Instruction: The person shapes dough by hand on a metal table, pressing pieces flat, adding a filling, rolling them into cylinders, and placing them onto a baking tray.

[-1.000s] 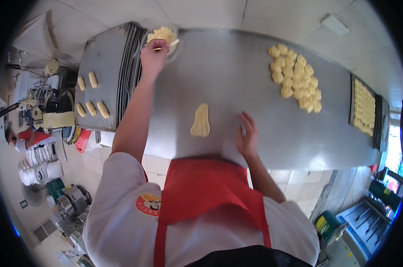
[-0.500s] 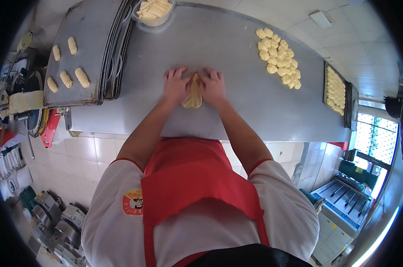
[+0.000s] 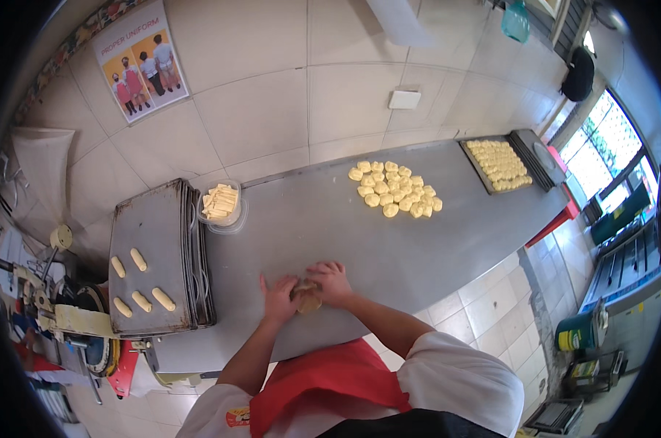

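Observation:
My left hand (image 3: 279, 296) and my right hand (image 3: 330, 281) meet low in the middle of the steel table (image 3: 418, 248), fingers curled onto a small piece of dough (image 3: 308, 303), which they partly hide. Beside them on the left, five short dough rolls (image 3: 162, 298) lie on a stack of worn metal trays (image 3: 155, 226). Behind that, at the stack's corner, a clear tub (image 3: 229, 217) holds pale yellow sticks (image 3: 219, 198). Farther back, right of my hands, several dough balls (image 3: 393, 188) sit clustered on the steel surface.
A tray of packed dough pieces (image 3: 498, 164) stands at the far right end. A tiled wall (image 3: 257, 117) backs the table. Machinery (image 3: 82, 321) crowds the left side, with part of a person in red (image 3: 31, 354) beyond. A green bin (image 3: 575, 332) is on the right.
My left hand has come down from the tub to the dough, joined by my right. The flattened piece now looks shorter, folded under my fingers. The view has swung up toward the wall.

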Demonstrator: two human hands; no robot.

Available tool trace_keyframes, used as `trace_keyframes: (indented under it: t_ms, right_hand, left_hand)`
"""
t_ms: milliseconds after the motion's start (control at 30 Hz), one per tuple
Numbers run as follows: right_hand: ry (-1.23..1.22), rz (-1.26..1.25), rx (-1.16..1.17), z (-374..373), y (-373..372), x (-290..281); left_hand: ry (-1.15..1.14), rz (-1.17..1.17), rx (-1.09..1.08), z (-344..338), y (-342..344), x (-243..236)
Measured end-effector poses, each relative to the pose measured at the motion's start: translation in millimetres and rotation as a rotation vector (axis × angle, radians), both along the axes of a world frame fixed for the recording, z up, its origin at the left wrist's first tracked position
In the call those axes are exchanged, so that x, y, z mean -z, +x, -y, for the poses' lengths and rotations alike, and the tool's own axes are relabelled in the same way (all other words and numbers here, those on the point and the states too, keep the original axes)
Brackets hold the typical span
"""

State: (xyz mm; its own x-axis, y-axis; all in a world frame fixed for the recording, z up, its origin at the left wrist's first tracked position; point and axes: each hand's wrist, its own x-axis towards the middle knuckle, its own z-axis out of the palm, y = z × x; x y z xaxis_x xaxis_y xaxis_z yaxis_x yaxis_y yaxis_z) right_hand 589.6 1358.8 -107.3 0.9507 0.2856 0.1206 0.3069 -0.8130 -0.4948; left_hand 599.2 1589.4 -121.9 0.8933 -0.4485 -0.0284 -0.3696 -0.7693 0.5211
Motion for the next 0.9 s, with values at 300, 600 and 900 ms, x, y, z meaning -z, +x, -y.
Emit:
trace_keyframes:
  t_ms: [300, 600, 900]
  right_hand:
    - [0.009, 0.007, 0.027, 0, -16, 23]
    - [-0.031, -0.061, 0.014, 9, -31, 13]
    - [-0.071, -0.059, -0.016, 8, -28, 10]
  left_hand:
    - [0.060, 0.200, 0.063, -8, -17, 17]
    - [0.130, 0.020, 0.059, 3, -26, -16]
    - [0.214, -0.004, 0.134, 3, -21, -30]
